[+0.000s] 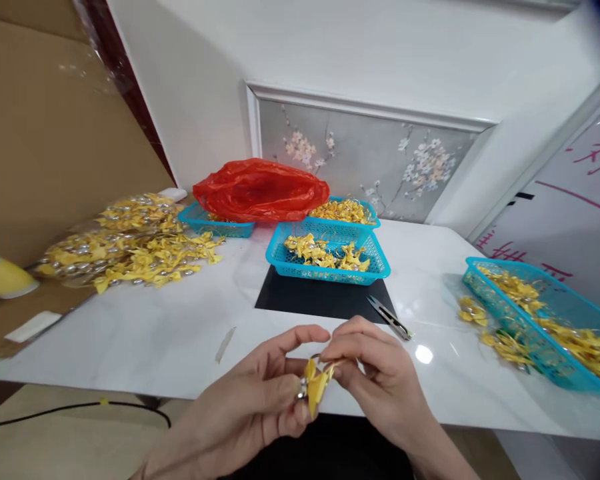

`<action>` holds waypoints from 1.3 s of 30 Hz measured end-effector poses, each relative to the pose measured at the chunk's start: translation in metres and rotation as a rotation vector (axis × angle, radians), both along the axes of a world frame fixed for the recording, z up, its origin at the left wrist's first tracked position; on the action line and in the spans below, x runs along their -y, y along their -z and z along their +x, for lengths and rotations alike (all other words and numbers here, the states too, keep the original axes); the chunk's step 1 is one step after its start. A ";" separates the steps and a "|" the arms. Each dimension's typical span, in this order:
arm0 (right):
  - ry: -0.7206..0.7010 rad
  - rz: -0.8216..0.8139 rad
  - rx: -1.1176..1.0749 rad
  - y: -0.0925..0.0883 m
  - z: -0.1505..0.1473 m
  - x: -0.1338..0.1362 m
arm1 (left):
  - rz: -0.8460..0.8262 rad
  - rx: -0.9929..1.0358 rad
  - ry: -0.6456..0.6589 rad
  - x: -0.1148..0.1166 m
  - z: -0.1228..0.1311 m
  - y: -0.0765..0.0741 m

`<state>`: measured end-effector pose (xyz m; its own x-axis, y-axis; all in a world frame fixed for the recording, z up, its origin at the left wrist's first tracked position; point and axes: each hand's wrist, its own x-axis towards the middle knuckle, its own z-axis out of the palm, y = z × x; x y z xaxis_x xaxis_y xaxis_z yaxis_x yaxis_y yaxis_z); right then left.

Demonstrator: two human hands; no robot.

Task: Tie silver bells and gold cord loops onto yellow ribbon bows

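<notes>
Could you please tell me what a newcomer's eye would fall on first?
Probably the bright red bag at the back of the white table. Next, perhaps, the pile of yellow pieces on the left, then the small yellow piece held between left hand and right hand in front.

yellow ribbon piece (pixel 317 389) | silver beads (pixel 302 388) at left edge | held between fingers (pixel 283 389)

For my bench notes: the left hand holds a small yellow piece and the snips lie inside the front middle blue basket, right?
No: the head view shows the snips in front of that blue basket, partly on the black mat. The left hand does hold the yellow piece.
</notes>
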<state>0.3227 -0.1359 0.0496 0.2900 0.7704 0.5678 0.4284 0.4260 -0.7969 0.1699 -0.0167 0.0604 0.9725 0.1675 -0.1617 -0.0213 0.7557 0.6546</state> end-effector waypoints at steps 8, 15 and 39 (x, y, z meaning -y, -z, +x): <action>-0.053 -0.223 0.302 -0.042 0.014 0.000 | 0.305 -0.068 -0.224 0.001 0.012 0.008; -0.068 -0.348 0.300 -0.048 0.032 -0.006 | 0.718 -0.128 -0.418 0.007 0.018 -0.001; 0.277 0.096 0.566 -0.012 -0.020 0.003 | 0.704 -0.019 -0.511 0.013 0.008 0.001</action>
<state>0.3032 -0.1385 0.0614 0.1061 0.6481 0.7541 0.8764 0.2973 -0.3788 0.1776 -0.0299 0.0593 0.7493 0.6497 0.1282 -0.2318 0.0759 0.9698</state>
